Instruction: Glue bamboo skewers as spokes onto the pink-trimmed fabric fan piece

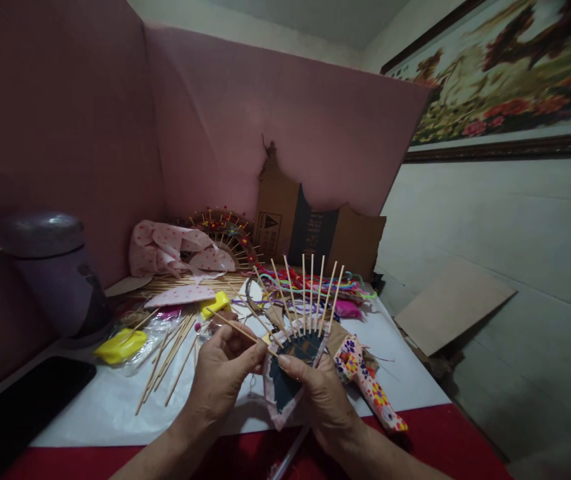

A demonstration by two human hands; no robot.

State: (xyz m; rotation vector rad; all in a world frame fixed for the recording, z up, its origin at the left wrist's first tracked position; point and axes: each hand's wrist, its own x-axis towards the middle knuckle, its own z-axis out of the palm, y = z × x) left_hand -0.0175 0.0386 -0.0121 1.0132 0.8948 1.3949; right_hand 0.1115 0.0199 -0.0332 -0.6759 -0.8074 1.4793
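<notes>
A dark craft piece with a pale pink edge (283,393) is gripped by my right hand (328,393), its thumb lying on the front. Several thin wooden sticks (311,293) fan upward from its top edge. My left hand (225,367) pinches one more wooden stick (233,325), which slants down to the left edge of the piece. Right of my right hand lies a flower-patterned piece (373,390). Loose sticks (168,353) lie on the white sheet left of my left hand.
A purple tumbler (63,280) and a black phone-like slab (30,407) are at the left. Yellow packets (121,345), spotted cloth (165,247), coloured pipe cleaners (285,287) and cut cardboard (315,230) lie or stand behind. Red cloth (445,440) covers the front edge.
</notes>
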